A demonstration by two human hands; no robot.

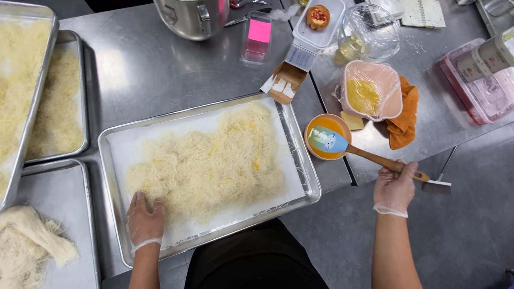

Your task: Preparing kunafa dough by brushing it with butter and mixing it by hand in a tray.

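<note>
Left hand [144, 217] lies spread flat on shredded pastry [206, 166]; right hand [395, 187] is closed round the brush handle [383, 162].

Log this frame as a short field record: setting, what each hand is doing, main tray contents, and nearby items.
setting: steel worktable, seen from above
left hand: gloved, flat on the shredded pastry strands
right hand: gloved, gripping the wooden handle of a brush
brush head: pale blue, resting in the small orange bowl of yellow liquid
main tray: paper-lined, strands spread across it, some yellow patches
other trays: at left, more strands
nearby: orange cloth, pink wrapped bowl, metal pot
</note>
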